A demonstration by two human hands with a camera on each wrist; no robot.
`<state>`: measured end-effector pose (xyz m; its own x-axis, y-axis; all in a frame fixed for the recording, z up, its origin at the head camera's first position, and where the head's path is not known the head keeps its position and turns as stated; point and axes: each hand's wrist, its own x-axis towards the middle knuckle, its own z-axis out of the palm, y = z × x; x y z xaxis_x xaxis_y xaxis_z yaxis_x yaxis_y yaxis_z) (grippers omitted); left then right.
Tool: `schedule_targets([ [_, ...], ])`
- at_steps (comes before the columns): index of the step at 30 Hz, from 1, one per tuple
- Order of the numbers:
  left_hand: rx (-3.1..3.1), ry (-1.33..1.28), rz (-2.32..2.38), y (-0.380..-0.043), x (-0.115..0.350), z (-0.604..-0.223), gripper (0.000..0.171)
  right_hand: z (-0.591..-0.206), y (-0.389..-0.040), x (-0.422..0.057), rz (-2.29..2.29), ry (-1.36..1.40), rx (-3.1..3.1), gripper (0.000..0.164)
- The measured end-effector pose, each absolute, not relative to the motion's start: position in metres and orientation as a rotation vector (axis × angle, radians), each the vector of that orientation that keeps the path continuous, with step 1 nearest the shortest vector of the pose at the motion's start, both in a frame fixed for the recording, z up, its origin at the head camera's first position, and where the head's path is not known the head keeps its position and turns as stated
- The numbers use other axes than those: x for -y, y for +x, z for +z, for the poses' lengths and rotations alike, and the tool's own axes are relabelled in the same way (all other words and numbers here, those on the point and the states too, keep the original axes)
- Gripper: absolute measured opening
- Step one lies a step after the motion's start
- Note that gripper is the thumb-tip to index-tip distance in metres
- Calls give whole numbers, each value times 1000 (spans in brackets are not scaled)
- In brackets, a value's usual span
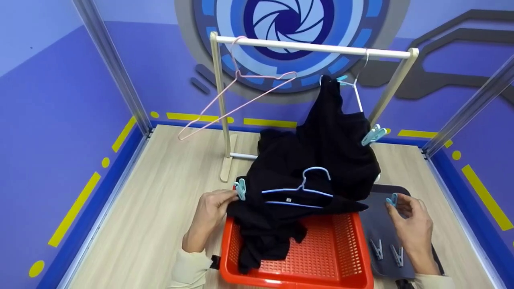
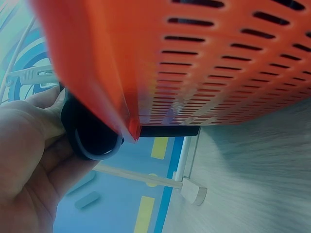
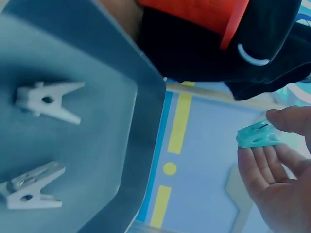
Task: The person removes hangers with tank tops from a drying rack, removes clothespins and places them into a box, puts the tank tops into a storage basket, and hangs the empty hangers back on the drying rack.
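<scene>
My two hands at a red basket (image 1: 364, 249) on a wooden bench (image 1: 168, 200). My left hand (image 1: 211, 208) pinches the edge of a black garment (image 1: 261, 237) between thumb and fingers, just beside a teal clip (image 1: 241, 189) at that shoulder; whether the fingers grasp this clip as well, I cannot tell. The garment lies across the basket's far rim, part of it draping down inside, with a blue hanger (image 1: 281, 190) set through its neck, hook upward. My right hand (image 1: 413, 224) grasps a second teal clip (image 3: 259, 135) between thumb and fingertips, near a dark grey tray (image 1: 385, 220) that stands beside the basket and bears two grey clips (image 1: 386, 253), lying apart. Behind, from the rail (image 1: 281, 43) of a rack, a white hanger (image 1: 358, 98) carries another black garment (image 1: 333, 132), with further teal clips (image 1: 373, 135) on it; where the two dark fabrics meet is hard to distinguish. A pink hanger (image 1: 257, 98) hangs tilted near the rail's other end.
</scene>
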<state>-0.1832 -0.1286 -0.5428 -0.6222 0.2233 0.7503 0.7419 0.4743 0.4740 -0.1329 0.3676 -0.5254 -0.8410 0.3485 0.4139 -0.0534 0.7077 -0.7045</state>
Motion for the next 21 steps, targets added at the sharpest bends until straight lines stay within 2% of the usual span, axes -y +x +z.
schedule_targets([
  [5, 2098, -796, -1078, -183, 128, -542, 19, -531, -136, -377, 910, -324, 2519, 38],
  [16, 2100, -792, -1100, -184, 129, -544, 18, -551, -141, -376, 840, -286, 2730, 34],
  [21, 2100, -791, -1093, -184, 129, -545, 20, -556, -146, -372, 831, -266, 2857, 39],
])
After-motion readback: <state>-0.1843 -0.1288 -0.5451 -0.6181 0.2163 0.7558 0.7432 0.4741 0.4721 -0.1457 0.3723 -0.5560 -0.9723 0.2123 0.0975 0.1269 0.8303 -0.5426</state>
